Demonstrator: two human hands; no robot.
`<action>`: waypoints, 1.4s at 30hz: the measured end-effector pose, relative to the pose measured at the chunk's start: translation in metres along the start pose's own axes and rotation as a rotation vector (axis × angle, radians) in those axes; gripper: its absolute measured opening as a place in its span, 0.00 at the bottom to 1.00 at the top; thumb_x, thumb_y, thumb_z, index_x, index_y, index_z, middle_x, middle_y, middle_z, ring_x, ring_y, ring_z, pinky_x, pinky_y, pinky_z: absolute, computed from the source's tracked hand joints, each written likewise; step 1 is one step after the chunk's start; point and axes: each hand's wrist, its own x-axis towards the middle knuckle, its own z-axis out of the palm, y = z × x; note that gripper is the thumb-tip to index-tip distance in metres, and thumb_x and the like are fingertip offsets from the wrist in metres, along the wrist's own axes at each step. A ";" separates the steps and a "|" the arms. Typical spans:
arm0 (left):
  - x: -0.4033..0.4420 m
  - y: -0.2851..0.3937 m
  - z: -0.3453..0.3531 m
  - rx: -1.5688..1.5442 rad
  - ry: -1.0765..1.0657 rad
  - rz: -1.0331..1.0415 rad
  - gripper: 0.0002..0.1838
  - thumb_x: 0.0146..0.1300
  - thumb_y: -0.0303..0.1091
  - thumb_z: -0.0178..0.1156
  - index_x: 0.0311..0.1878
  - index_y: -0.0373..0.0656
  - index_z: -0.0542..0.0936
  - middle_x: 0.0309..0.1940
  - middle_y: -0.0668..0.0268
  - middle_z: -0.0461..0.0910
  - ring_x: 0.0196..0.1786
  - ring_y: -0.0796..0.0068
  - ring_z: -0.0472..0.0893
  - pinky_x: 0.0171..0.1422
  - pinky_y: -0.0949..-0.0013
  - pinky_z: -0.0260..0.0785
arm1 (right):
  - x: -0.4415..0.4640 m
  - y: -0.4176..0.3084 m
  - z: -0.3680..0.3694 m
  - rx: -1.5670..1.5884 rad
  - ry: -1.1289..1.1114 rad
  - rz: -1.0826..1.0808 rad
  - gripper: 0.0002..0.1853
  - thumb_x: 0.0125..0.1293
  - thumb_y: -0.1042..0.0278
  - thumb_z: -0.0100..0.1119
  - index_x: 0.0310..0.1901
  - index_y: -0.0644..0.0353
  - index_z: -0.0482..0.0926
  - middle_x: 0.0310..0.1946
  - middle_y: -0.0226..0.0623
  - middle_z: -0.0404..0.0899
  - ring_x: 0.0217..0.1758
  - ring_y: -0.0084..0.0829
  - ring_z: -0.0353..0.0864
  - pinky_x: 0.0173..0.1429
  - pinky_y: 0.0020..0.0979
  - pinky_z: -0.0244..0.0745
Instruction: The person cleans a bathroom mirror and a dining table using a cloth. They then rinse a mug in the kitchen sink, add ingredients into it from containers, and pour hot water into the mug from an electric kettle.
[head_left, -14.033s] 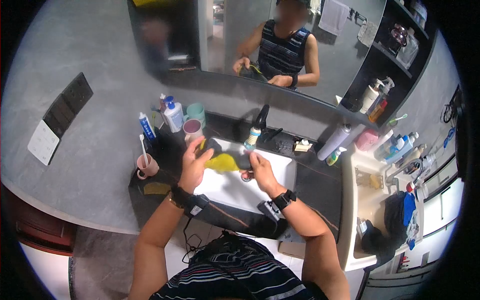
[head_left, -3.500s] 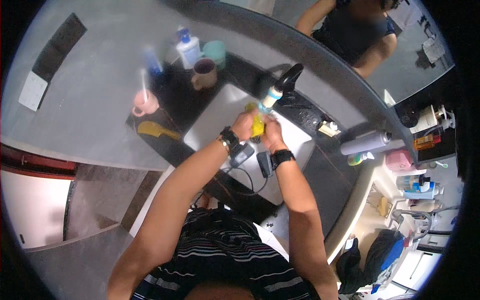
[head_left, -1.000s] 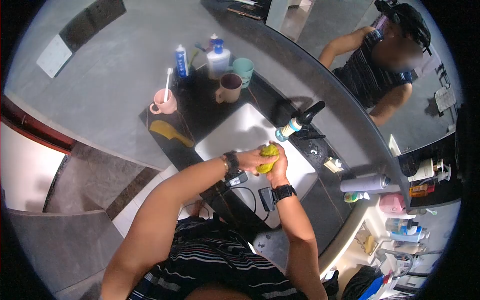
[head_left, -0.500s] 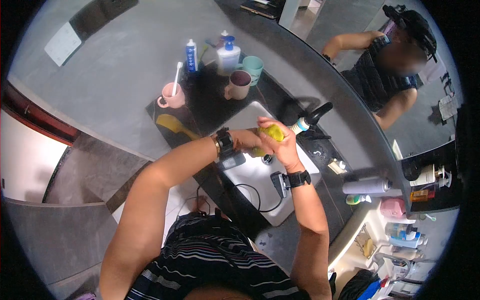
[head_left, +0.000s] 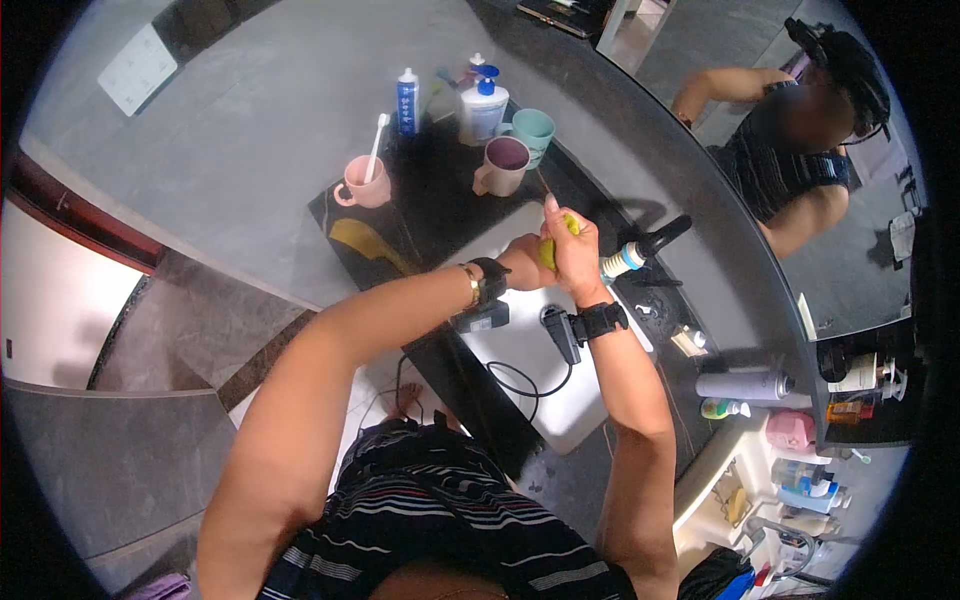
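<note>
Both my hands are together over the white sink (head_left: 575,420), closed around a crumpled yellow-green cloth (head_left: 547,253). My left hand (head_left: 524,264) grips its lower side, with its fingers partly hidden. My right hand (head_left: 578,262) wraps the other side, thumb pointing up, and a bit of cloth shows between its thumb and fingers. Most of the cloth is covered by my hands. Just right of my right hand is the tap (head_left: 625,260), with a pale ribbed section and a black handle.
A pink cup (head_left: 363,184) with a toothbrush, a mauve cup (head_left: 502,165), a teal cup (head_left: 533,135), toothpaste (head_left: 407,103) and a pump bottle (head_left: 484,108) stand on the dark counter. A yellow comb-like object (head_left: 362,238) lies at its left edge. A spray can (head_left: 742,385) lies right, below the mirror (head_left: 800,200).
My hands have lifted slightly and turned on the cloth, and less of it shows now. My right thumb has swung upward. The whole view has shifted a little.
</note>
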 end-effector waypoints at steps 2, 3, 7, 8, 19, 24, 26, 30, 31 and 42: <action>-0.002 0.013 -0.008 0.160 0.001 -0.069 0.25 0.48 0.49 0.67 0.45 0.42 0.79 0.36 0.51 0.83 0.42 0.51 0.82 0.46 0.54 0.74 | 0.006 0.012 -0.002 -0.008 0.057 -0.001 0.19 0.67 0.58 0.59 0.21 0.60 0.75 0.19 0.25 0.72 0.23 0.16 0.67 0.29 0.22 0.64; -0.001 0.011 -0.007 0.160 -0.001 -0.070 0.25 0.48 0.49 0.67 0.45 0.42 0.79 0.36 0.51 0.83 0.42 0.51 0.82 0.46 0.54 0.74 | 0.008 0.015 -0.002 -0.015 0.114 -0.002 0.19 0.66 0.58 0.59 0.21 0.61 0.75 0.18 0.26 0.72 0.21 0.17 0.67 0.28 0.23 0.64; -0.003 0.010 -0.002 0.054 0.062 -0.220 0.19 0.48 0.46 0.66 0.37 0.41 0.81 0.36 0.51 0.83 0.42 0.49 0.82 0.47 0.54 0.74 | 0.010 0.022 -0.002 0.084 0.227 0.052 0.18 0.65 0.62 0.59 0.20 0.62 0.75 0.17 0.28 0.72 0.20 0.19 0.67 0.26 0.23 0.63; -0.003 0.012 -0.002 0.036 0.101 -0.228 0.17 0.47 0.45 0.66 0.34 0.41 0.81 0.36 0.51 0.82 0.42 0.49 0.82 0.47 0.53 0.74 | 0.010 0.022 -0.002 0.081 0.270 0.059 0.17 0.65 0.64 0.58 0.20 0.62 0.74 0.17 0.28 0.72 0.20 0.20 0.68 0.26 0.24 0.63; -0.002 -0.012 0.028 0.063 0.374 -0.225 0.18 0.54 0.41 0.59 0.43 0.38 0.75 0.37 0.47 0.80 0.43 0.46 0.80 0.47 0.50 0.73 | 0.016 0.039 -0.011 0.003 0.171 0.154 0.14 0.65 0.58 0.62 0.35 0.63 0.77 0.30 0.32 0.76 0.31 0.23 0.74 0.36 0.24 0.69; 0.006 -0.073 0.012 0.231 0.177 -0.156 0.35 0.53 0.48 0.66 0.61 0.41 0.67 0.56 0.45 0.72 0.59 0.57 0.72 0.64 0.59 0.64 | 0.007 0.018 -0.003 -0.083 -0.234 0.054 0.25 0.62 0.67 0.65 0.58 0.61 0.69 0.45 0.34 0.75 0.48 0.25 0.75 0.50 0.25 0.73; -0.042 -0.032 -0.020 0.068 0.334 -0.131 0.43 0.50 0.49 0.69 0.65 0.38 0.61 0.59 0.44 0.67 0.61 0.56 0.69 0.66 0.60 0.62 | 0.004 -0.003 0.004 -0.042 -0.238 0.059 0.21 0.60 0.72 0.66 0.55 0.60 0.72 0.44 0.32 0.76 0.46 0.25 0.76 0.49 0.27 0.74; -0.119 0.002 -0.080 -0.077 0.414 -0.176 0.59 0.46 0.51 0.74 0.70 0.32 0.47 0.63 0.42 0.57 0.62 0.51 0.68 0.66 0.62 0.63 | 0.007 -0.033 0.018 0.021 -0.141 -0.070 0.18 0.57 0.71 0.69 0.49 0.60 0.76 0.39 0.31 0.79 0.40 0.24 0.79 0.45 0.26 0.76; -0.143 -0.007 -0.083 0.088 0.459 -0.100 0.43 0.53 0.48 0.70 0.65 0.33 0.62 0.58 0.47 0.67 0.58 0.56 0.73 0.61 0.64 0.67 | 0.009 -0.044 0.018 0.045 -0.136 -0.114 0.18 0.57 0.72 0.68 0.49 0.61 0.76 0.40 0.31 0.79 0.40 0.25 0.79 0.46 0.26 0.76; -0.403 -0.064 -0.002 -0.203 -0.312 -0.268 0.15 0.64 0.42 0.57 0.41 0.38 0.82 0.35 0.61 0.84 0.37 0.70 0.83 0.45 0.68 0.73 | -0.005 -0.148 0.100 0.207 -0.082 -0.197 0.19 0.67 0.67 0.56 0.58 0.62 0.73 0.59 0.40 0.73 0.63 0.33 0.70 0.69 0.34 0.65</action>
